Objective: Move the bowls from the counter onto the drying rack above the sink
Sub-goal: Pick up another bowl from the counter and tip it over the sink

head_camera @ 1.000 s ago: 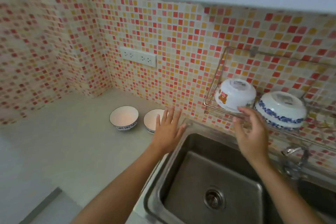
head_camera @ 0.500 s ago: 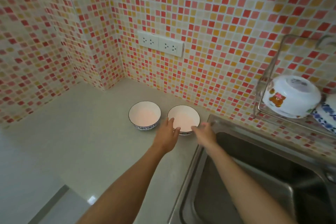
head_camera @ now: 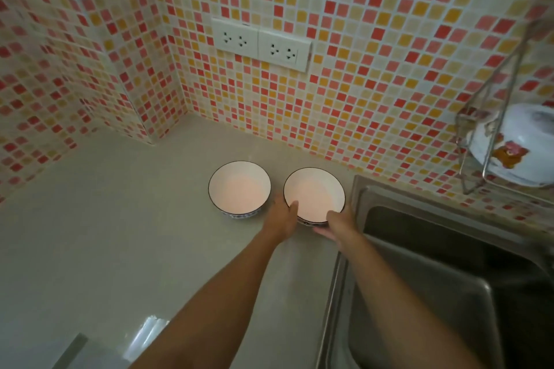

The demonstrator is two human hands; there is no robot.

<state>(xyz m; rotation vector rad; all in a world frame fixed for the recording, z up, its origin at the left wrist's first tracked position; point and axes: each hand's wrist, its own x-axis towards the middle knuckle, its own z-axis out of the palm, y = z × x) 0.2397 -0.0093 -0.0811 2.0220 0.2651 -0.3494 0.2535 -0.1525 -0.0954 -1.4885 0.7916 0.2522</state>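
- Our left hand [head_camera: 281, 219] and right hand [head_camera: 335, 223] clasped the empty white dark-rimmed right bowl [head_camera: 314, 193] at frame centre.
- Its empty twin bowl [head_camera: 239, 187] sat just left on the pale grey counter [head_camera: 105, 234].

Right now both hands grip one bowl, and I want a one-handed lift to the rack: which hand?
Probably the right hand: it holds the bowl on the sink side, nearer the rack.

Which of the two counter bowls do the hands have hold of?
The right bowl, nearest the sink; both hands grip its near rim. The left bowl sits untouched.
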